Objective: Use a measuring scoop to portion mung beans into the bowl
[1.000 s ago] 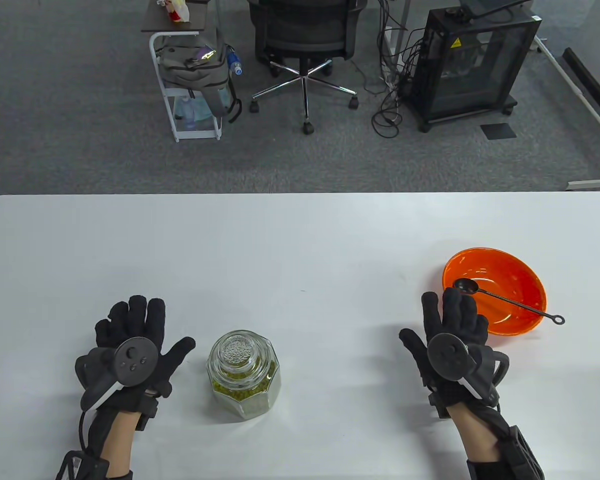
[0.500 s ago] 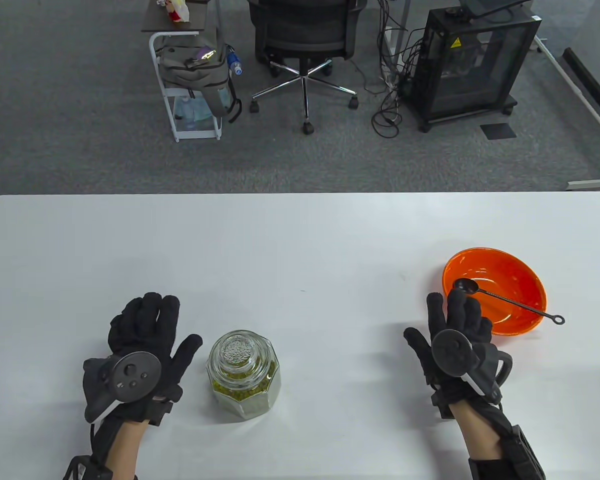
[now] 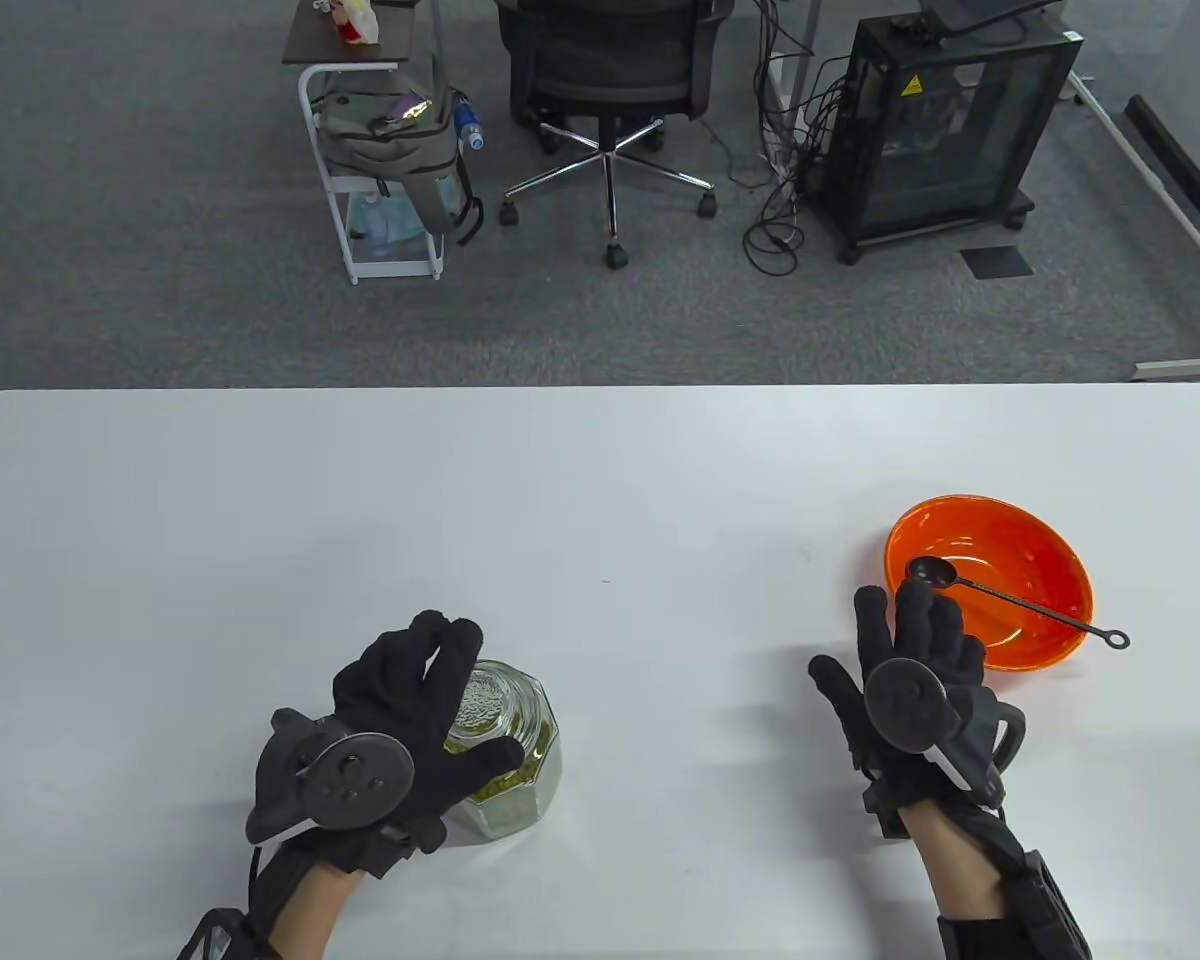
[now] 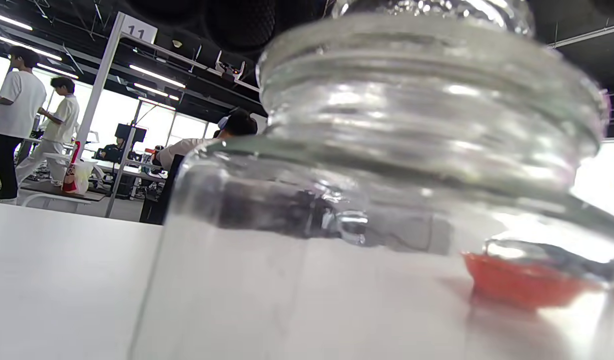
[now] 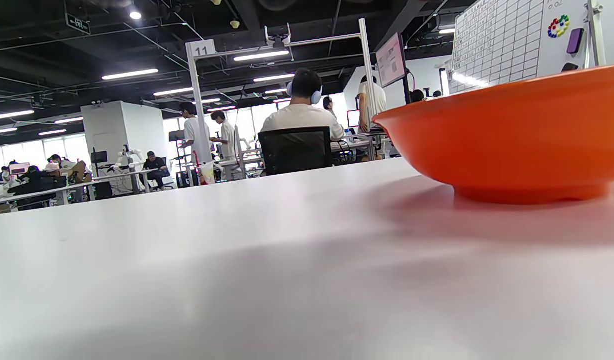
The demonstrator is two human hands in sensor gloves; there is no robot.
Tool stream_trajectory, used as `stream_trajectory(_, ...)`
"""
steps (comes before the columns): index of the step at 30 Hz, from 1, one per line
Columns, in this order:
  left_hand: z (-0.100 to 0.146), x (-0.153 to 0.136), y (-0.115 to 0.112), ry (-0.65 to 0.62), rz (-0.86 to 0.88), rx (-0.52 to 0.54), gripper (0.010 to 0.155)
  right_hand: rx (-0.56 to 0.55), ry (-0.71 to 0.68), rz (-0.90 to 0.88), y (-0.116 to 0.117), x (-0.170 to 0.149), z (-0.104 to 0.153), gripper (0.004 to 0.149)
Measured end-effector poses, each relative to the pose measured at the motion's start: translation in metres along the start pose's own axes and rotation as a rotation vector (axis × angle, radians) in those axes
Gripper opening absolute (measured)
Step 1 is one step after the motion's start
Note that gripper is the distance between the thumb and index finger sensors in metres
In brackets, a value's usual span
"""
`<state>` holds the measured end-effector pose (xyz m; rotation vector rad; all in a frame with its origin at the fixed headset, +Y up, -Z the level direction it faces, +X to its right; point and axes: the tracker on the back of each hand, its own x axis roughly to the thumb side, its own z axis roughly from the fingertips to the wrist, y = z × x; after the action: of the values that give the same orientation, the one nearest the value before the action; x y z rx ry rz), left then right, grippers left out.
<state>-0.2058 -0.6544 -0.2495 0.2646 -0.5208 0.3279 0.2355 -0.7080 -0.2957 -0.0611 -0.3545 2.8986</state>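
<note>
Covering the mouth and near side of the faceted clear glass jar of green mung beans (image 3: 505, 745), the black-gloved left hand (image 3: 410, 720) hides most of the lid; whether its grip is clamped on the glass or only laid over it, I cannot tell from the table view. Thumb lies across the jar's near shoulder, fingers reach over the top. In the left wrist view the jar's threaded neck fills the picture, blurred and cut off at top and right; the beans themselves do not show there.

Black-gloved right hand (image 3: 910, 660) lies flat on the white tabletop (image 3: 600, 480), fingers straight and apart, holding nothing. Its fingertips overlap the near-left rim of the shallow orange plastic bowl (image 3: 1010, 590) in the table view; contact not clear. Right wrist view shows no fingers, only the bowl's outer wall (image 5: 511, 140), cut off at the right edge.

Small dark metal measuring scoop with a thin ringed handle (image 3: 1020, 600) rests across the bowl: cup inside near the left rim, ring end past the right rim. No beans made out in the bowl.

Jar sits near the tabletop's front edge, well apart from the bowl on the right.

Room: grey carpet, black office chair (image 3: 605, 70), white trolley carrying a grey backpack (image 3: 385, 140), black cabinet on castors (image 3: 940, 130) with loose cables beside it. Wrist views show people at desks under strip lights.
</note>
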Motion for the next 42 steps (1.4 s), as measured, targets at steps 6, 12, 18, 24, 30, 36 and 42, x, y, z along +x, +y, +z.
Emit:
stream_trajectory(6,-0.005,0.003,-0.007,-0.001,0.001,-0.052,0.099,0.008,0.001,0.010,0.001,0.001,0.000,0.084)
stream_trajectory(12,-0.007,0.003,-0.009,0.007,-0.015,-0.062,0.097,0.015,0.009,0.010,0.002,0.000,0.000,0.084)
stream_trajectory(18,-0.009,0.006,-0.008,0.007,-0.081,-0.057,0.093,0.022,0.008,0.016,0.002,0.000,0.000,0.084)
stream_trajectory(24,-0.012,0.010,-0.006,-0.013,-0.162,-0.024,0.091,0.022,0.006,0.021,0.003,0.001,0.000,0.084)
stream_trajectory(30,-0.008,0.015,0.008,-0.027,-0.152,0.039,0.091,0.024,0.006,0.020,0.004,0.001,-0.001,0.084)
stream_trajectory(36,0.004,0.007,0.037,0.009,-0.123,0.160,0.090,0.027,0.008,0.022,0.004,0.001,0.000,0.084)
stream_trajectory(42,0.015,-0.033,0.048,0.146,-0.117,0.206,0.090,0.029,0.009,0.025,0.004,0.000,0.000,0.084)
